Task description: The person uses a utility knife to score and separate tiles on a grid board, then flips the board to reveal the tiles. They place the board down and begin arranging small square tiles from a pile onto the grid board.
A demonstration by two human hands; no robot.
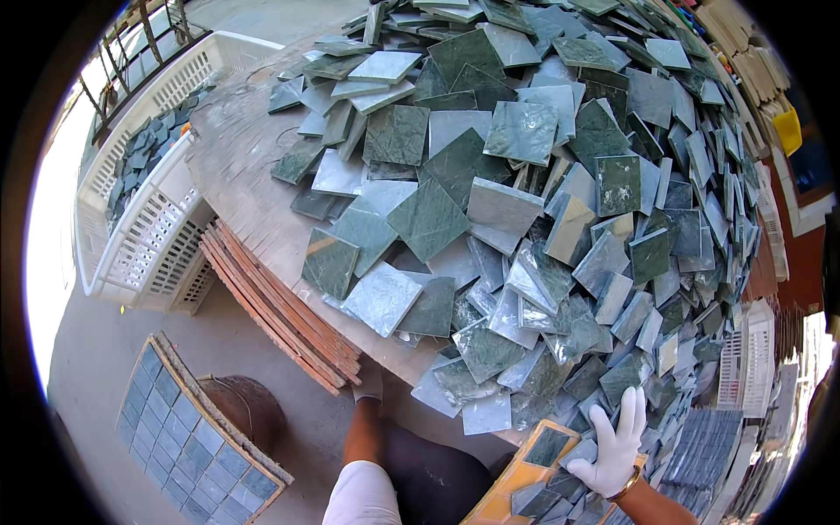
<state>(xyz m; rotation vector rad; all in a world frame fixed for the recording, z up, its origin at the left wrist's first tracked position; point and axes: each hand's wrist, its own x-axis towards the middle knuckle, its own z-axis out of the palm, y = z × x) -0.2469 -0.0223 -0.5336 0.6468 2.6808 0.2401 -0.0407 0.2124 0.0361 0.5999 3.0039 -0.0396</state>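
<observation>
My right hand, in a white glove with a gold-coloured band at the wrist, is spread over loose green-grey stone tiles at the lower right. Its fingers are apart and no tile shows in its grip. Beneath and beside it is an orange-yellow tray with a dark tile in its corner and several tiles piled on it. My left hand, also gloved in white, reaches down by the end of a stack of thin reddish boards. The fingers of that hand are hidden or too small to make out.
A big heap of square stone tiles covers the wooden tabletop. White plastic crates stand at left, one holding tile pieces. At lower left, a panel of tiles laid in a grid rests by a brown round container. Tile stacks stand lower right.
</observation>
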